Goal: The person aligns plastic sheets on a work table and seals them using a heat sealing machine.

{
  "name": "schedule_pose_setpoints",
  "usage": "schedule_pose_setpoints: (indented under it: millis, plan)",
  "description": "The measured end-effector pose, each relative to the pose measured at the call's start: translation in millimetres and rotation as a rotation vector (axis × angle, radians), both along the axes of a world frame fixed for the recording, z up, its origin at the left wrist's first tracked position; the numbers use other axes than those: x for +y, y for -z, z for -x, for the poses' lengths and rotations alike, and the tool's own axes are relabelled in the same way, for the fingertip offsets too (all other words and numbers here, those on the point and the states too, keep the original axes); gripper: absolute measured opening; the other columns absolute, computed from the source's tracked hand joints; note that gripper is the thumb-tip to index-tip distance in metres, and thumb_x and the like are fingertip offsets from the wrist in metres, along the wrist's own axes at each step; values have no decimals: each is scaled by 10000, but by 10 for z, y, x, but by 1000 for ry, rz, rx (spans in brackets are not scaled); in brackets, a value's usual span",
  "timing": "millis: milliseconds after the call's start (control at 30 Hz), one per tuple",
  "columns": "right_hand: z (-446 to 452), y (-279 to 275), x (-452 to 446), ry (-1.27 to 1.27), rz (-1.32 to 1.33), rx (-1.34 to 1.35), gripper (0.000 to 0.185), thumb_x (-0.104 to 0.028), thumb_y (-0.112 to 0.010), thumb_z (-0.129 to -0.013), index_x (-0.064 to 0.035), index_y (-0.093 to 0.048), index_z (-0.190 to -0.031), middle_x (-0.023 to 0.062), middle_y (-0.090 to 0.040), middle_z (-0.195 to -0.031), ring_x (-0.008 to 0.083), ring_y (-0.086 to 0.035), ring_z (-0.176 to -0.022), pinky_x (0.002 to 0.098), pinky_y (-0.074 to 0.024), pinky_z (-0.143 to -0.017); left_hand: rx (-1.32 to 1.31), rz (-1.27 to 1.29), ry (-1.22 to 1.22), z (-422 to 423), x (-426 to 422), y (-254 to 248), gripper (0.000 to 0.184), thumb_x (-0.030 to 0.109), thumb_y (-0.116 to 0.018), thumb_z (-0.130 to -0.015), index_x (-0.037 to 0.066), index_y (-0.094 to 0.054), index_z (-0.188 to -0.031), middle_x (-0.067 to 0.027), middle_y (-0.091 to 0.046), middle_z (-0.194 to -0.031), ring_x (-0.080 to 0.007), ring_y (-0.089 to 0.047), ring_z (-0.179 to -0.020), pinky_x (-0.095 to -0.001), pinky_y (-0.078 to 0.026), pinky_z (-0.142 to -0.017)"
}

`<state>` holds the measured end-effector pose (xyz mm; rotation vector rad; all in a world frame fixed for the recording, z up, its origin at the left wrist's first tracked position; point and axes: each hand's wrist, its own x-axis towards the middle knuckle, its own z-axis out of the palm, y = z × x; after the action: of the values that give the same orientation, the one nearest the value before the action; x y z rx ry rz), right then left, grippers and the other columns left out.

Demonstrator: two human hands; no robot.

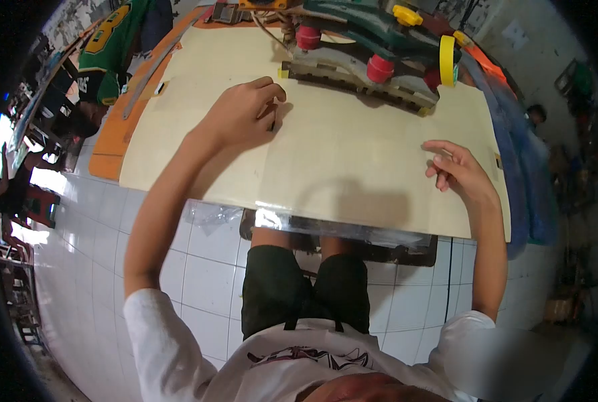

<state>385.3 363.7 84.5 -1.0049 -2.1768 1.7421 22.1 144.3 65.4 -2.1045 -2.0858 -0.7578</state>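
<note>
My left hand (248,112) is over the left half of a pale cream board (352,141), close to the left end of a dark metal bar (356,86). Its fingers are loosely bent, with gaps between them, and I see nothing held; a small dark spot by the fingertips is unclear. Over the board's right part, my right hand (463,174) has its index finger stretched and the others partly bent, with nothing in it. The bar has yellow ends and sits low under a dark green machine frame (359,33). Clear plastic (279,220) shows along the board's front edge.
The machine carries red knobs (380,68) and a yellow ring (447,60). An orange table edge (114,144) shows at left; blue material (530,181) hangs at right. A person in a green jersey (111,50) is at the back left. White tiles (205,281) cover the floor.
</note>
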Motion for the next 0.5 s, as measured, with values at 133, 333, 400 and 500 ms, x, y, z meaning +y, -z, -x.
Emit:
schedule_pose_setpoints:
  millis: [133,333,400,500]
  plan:
    - [215,47,392,-69,-4,12,346,-215,-627,-957,-20,-589,-1240,51,-665,-811,47,-583,-543,178,-466,-494,-130,31,95,391,341,192,280,83,-585,-817,-5,-652,-1075,-144,-615,-847,-281,-637,-750,-372,-517,-687]
    - [296,237,477,9,-20,12,294,-150,-660,-926,-16,-629,-1186,33,-660,-780,41,-572,-549,180,-444,-468,-159,10,106,504,389,355,297,84,-570,-812,-2,-710,-1059,-138,-597,-795,-268,-625,-720,-370,-512,-670]
    - [311,255,427,31,-32,30,271,-134,-661,-923,-15,-642,-1166,29,-660,-772,40,-566,-544,177,-431,-457,-191,-1,93,506,404,362,278,83,-573,-812,-7,-723,-1028,-133,-594,-792,-263,-609,-699,-368,-506,-661]
    - [338,281,370,64,-137,14,244,-122,-658,-921,-7,-662,-1136,25,-656,-759,40,-551,-527,172,-412,-450,-205,26,78,489,400,341,282,80,-572,-817,-8,-720,-1039,-130,-589,-787,-256,-600,-685,-368,-499,-650]
